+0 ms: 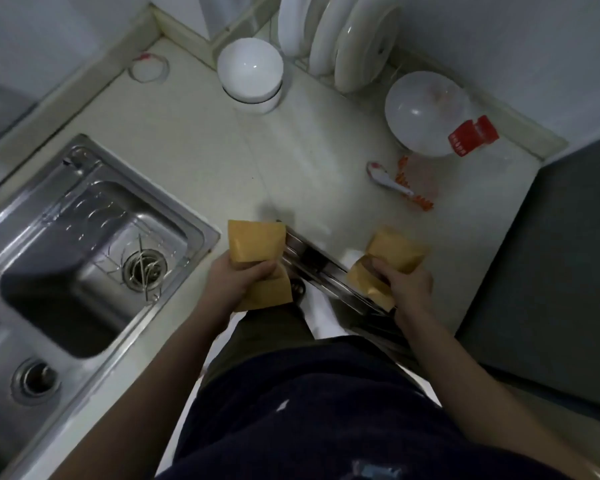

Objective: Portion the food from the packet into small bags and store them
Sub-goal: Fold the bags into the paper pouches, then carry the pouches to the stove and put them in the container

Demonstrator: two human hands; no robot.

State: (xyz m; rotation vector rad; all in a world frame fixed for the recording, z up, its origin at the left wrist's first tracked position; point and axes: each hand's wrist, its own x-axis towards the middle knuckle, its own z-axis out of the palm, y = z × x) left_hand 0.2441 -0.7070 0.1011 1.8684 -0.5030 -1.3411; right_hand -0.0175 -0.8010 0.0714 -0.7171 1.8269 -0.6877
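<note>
L hand (238, 280) at approx 7 o'clock from centre, fingers curled tight round the middle of the left brown bags (255, 244). One part sticks up past the knuckles, another hangs below; can't tell if it's one bag or two. R hand (404, 280) at approx 5 o'clock, also gripping, closed round the right brown bags (394, 252), which look crumpled and are blurred. Both lots are held in the air at the front edge of the surface (205, 150), well apart, w/ a metal rail (323, 268) running between them.

Steel sink (66, 237) at 9 o'clock, drain strainer visible. Upturned white bowl (250, 69) at 12. Plates (343, 39) stand on edge in a rack at 1 o'clock. Clear bowl (426, 112) at 2, a red-capped bottle (473, 135) just beside it. Below those, a white spoon (388, 180) lies on a clear packet (418, 185) w/ orange print. Dark hob (551, 271) at 3 o'clock.
</note>
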